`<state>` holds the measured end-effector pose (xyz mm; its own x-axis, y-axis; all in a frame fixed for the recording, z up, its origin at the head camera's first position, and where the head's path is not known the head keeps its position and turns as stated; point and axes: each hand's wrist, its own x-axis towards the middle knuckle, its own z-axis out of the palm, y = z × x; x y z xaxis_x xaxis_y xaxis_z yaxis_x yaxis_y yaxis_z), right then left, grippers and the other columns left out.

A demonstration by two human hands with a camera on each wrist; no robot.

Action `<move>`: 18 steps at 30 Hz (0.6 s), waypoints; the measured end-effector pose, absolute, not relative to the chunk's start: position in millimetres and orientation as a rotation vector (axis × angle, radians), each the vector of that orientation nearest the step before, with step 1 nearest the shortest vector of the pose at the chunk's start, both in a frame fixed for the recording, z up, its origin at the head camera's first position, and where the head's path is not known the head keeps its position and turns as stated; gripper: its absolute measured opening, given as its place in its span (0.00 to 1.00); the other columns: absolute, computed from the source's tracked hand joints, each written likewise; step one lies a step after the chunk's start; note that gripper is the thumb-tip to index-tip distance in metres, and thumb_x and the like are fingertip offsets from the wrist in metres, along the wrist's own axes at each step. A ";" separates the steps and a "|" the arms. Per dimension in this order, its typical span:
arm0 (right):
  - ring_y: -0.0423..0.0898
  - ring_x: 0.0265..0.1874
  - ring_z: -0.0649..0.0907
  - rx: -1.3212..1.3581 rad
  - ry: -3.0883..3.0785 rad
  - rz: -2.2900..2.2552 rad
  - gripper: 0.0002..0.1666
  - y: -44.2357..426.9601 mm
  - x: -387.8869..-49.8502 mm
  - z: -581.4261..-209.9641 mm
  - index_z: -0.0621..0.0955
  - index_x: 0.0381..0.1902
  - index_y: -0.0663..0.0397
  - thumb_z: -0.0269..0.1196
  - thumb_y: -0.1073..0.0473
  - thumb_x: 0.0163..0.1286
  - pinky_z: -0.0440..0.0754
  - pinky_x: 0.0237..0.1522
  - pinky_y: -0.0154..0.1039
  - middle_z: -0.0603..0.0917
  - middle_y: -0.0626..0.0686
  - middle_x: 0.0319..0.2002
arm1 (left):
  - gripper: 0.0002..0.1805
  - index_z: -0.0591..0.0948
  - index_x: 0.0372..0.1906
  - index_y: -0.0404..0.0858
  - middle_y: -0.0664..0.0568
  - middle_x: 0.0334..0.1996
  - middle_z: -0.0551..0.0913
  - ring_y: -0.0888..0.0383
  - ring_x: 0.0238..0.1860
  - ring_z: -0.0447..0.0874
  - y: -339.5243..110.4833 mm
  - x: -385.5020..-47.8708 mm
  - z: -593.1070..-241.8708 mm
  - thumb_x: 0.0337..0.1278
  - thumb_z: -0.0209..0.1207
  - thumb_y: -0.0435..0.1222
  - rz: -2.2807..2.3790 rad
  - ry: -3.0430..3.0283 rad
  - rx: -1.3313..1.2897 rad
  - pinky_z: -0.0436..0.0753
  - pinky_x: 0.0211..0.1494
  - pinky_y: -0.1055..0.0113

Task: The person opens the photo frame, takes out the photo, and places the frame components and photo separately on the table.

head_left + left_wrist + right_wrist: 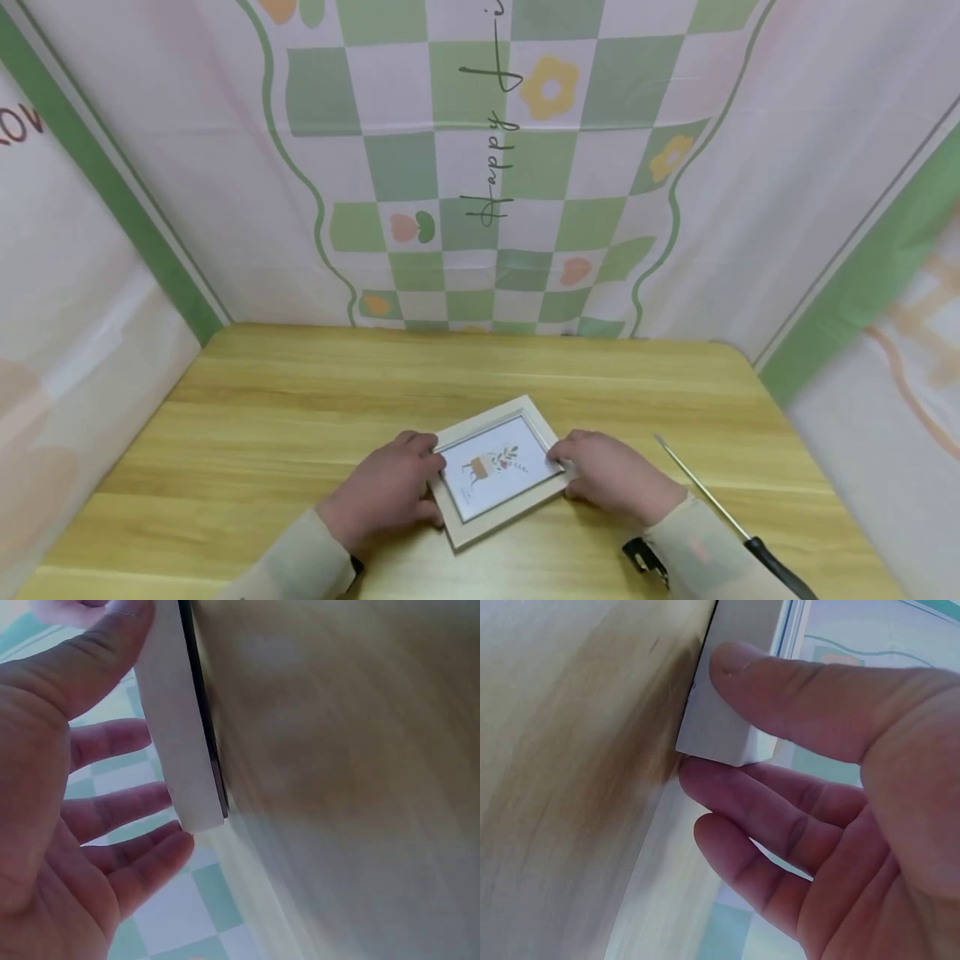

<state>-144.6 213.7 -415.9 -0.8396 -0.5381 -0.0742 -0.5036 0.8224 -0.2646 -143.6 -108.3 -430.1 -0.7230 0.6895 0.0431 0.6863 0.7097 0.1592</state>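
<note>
A pale picture frame [522, 512] lies face up, turned at an angle, at the table's front middle. Behind its pane shows a white print [487, 467] of a small brown animal with leaves and flowers. My left hand [388, 487] grips its left side, thumb at the near part and fingers farther along the border. At the right corner, my right hand [617, 473] pinches the frame between thumb and fingers. In the left wrist view, a dark backing runs under the frame's edge [180, 742], close to the tabletop. The right wrist view shows the thumb [802, 697] pressing the side.
A screwdriver [705, 490] with a black handle lies on the wooden table [300, 375], right of my right forearm and partly behind the sleeve. A patterned green-and-white checked cloth [468, 167] hangs behind the table. More cloth hangs along both sides.
</note>
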 end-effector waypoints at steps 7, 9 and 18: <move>0.54 0.44 0.82 -0.822 2.852 -0.371 0.22 213.0 -144.1 -412.8 0.85 0.48 0.60 0.73 0.65 0.53 0.79 0.50 0.53 0.84 0.56 0.44 | 0.30 0.84 0.43 0.40 0.41 0.56 0.79 0.44 0.56 0.76 -110.4 -145.4 -431.9 0.47 0.68 0.61 0.220 2.893 1.218 0.78 0.56 0.54; 0.55 0.46 0.82 -0.809 2.857 -0.382 0.22 214.3 -143.9 -412.1 0.85 0.49 0.60 0.73 0.64 0.54 0.79 0.51 0.54 0.84 0.56 0.45 | 0.30 0.84 0.44 0.40 0.41 0.57 0.79 0.44 0.57 0.76 -111.7 -145.5 -431.0 0.49 0.67 0.61 0.236 2.881 1.215 0.78 0.57 0.54; 0.55 0.49 0.82 -0.736 2.878 -0.467 0.21 220.8 -143.8 -407.4 0.85 0.50 0.56 0.72 0.62 0.56 0.77 0.55 0.55 0.84 0.54 0.48 | 0.31 0.82 0.53 0.40 0.43 0.59 0.78 0.47 0.60 0.74 -117.0 -145.4 -425.5 0.56 0.63 0.60 0.327 2.805 1.186 0.75 0.60 0.55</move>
